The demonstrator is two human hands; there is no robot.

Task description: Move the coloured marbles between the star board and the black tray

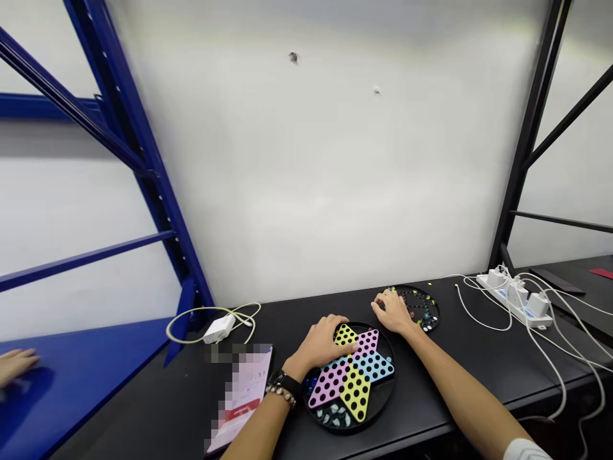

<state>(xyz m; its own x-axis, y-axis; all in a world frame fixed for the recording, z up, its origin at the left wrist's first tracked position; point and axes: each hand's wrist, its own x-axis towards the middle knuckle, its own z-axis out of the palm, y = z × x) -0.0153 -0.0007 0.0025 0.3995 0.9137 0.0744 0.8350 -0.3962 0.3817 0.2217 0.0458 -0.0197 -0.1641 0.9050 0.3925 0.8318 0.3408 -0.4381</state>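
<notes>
Left hand [316, 343] flat on a star-shaped Chinese checkers board [357, 390] set in a round black tray [382, 404], fingers [341, 321] loosely together, pinching nothing, apparently steadying it. Just beyond, right hand [393, 312] over a smaller black disc of marbles [422, 306], fingers [382, 301] slightly spread, no pinch visible. Far left, a co-worker's hand [16, 367] above a blue shelf [81, 377].

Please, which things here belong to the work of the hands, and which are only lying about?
In use:
left hand, on the star board
right hand, on the round board

Lying about:
phone
charger
power strip
</notes>
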